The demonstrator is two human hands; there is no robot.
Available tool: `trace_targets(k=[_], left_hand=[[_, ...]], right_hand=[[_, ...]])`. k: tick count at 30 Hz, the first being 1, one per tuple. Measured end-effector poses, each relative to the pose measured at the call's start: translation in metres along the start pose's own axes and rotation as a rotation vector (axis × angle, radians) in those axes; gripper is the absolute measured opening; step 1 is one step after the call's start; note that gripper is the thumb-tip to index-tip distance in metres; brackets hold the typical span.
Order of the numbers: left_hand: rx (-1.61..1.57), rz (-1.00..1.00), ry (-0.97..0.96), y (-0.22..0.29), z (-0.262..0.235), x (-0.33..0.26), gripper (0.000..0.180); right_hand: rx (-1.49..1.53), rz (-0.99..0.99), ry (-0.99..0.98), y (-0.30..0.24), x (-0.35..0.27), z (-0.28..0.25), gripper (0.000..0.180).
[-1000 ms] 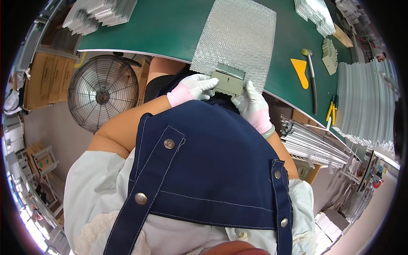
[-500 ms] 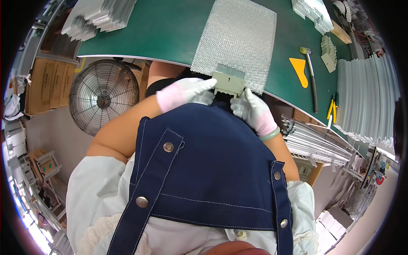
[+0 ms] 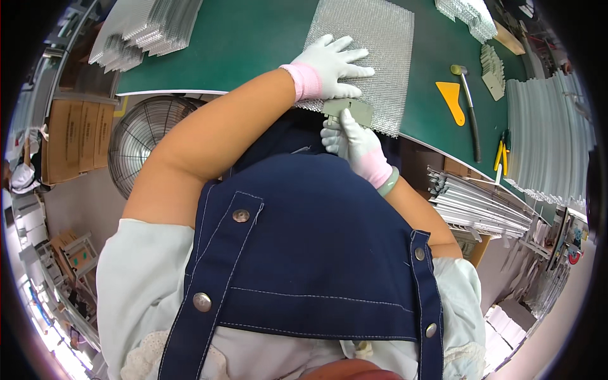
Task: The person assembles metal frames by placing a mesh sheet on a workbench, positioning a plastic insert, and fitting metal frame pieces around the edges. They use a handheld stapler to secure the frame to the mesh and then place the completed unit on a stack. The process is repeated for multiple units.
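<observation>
- The left hand, in a white glove with a pink cuff, lies flat on the silver mesh sheet, fingers spread and released, pressing on the sheet's near part and holding nothing.
- The mesh sheet rests on the green work table, its near edge at the table's near rim, just in front of the person's body.
- The right hand, also gloved in white with a pink cuff, is closed around a small grey-green flat piece at the mesh sheet's near edge; the fingers grasp it from below, one fingertip reaching up over it.
- The grey-green piece touches the sheet's near edge, just below the left hand's wrist.
- A pale green bangle sits on the right wrist.
- On the table to the right lie a yellow scraper and a hammer with a dark handle, side by side and well apart from the mesh.
- A stack of mesh sheets sits at the table's far left; another stack at the far right.
- A floor fan stands below the table's left edge, beside cardboard boxes.
- The person wears a dark blue denim apron over a pale shirt.
</observation>
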State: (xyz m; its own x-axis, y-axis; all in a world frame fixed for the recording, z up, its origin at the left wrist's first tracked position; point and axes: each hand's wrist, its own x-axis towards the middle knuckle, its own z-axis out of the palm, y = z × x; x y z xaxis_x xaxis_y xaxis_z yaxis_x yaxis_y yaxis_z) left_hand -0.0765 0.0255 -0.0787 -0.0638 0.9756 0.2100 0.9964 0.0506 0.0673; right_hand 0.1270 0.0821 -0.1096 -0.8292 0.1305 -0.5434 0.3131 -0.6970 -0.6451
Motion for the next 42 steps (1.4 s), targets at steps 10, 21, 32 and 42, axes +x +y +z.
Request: trace_targets(k=[10,21,32,42], left_hand=[[0.0,-0.137,-0.039,0.038,-0.003,-0.014,0.054],[-0.093,-0.105,0.034,0.028,-0.005,-0.008,0.046],[-0.046,-0.198,-0.023,0.063,-0.005,-0.025,0.05],[-0.064,-0.191,-0.012,0.06,-0.008,-0.024,0.052]], right_hand=[[0.291,0.119,0.018,-0.001,-0.022,-0.012,0.056],[0.132,0.003,0.145,-0.004,-0.019,0.005,0.051],[0.236,0.088,0.126,0.0,-0.049,-0.006,0.037],[0.147,-0.011,0.106,0.012,-0.039,-0.015,0.041]])
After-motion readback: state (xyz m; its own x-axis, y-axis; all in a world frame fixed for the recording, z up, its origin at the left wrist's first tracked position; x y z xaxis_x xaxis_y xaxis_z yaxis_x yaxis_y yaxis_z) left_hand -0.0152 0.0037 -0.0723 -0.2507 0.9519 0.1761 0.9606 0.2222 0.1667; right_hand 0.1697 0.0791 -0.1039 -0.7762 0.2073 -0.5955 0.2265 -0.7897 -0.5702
